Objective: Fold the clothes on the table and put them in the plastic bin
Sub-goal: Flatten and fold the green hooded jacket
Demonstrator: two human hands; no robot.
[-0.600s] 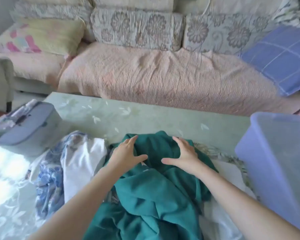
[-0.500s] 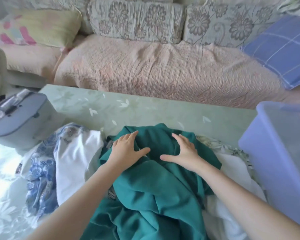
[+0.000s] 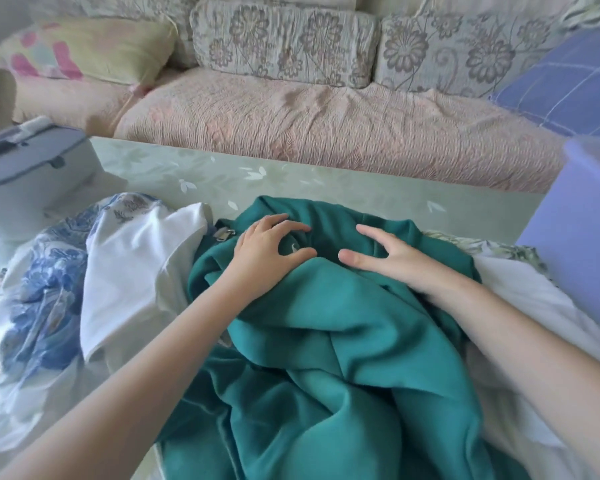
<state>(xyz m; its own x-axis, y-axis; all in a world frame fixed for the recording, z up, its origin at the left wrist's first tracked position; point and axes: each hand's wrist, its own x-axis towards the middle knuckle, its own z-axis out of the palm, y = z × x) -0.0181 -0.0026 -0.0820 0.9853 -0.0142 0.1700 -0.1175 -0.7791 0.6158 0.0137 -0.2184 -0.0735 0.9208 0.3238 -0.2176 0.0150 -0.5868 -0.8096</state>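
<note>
A crumpled teal green garment [image 3: 343, 341] lies in the middle of the pale green table [image 3: 291, 178], hanging over the near edge. My left hand [image 3: 264, 254] rests on its upper part with fingers spread and slightly curled. My right hand [image 3: 395, 261] lies flat on it just to the right, fingers apart. Neither hand grips the cloth. A white garment [image 3: 136, 268] and a blue-and-white patterned one [image 3: 45, 289] lie to the left. More white cloth [image 3: 534, 306] shows at the right. The lilac plastic bin [image 3: 582, 230] stands at the right edge.
A grey-blue lidded box [image 3: 28, 171] stands at the table's left. Behind the table is a sofa with a pink cover [image 3: 326, 126], floral back cushions, a yellow pillow at the left and a blue checked pillow [image 3: 568, 84] at the right.
Both hands have slid a little nearer on the green garment and my left fingers have curled more. The view has tipped down and shifted right.
</note>
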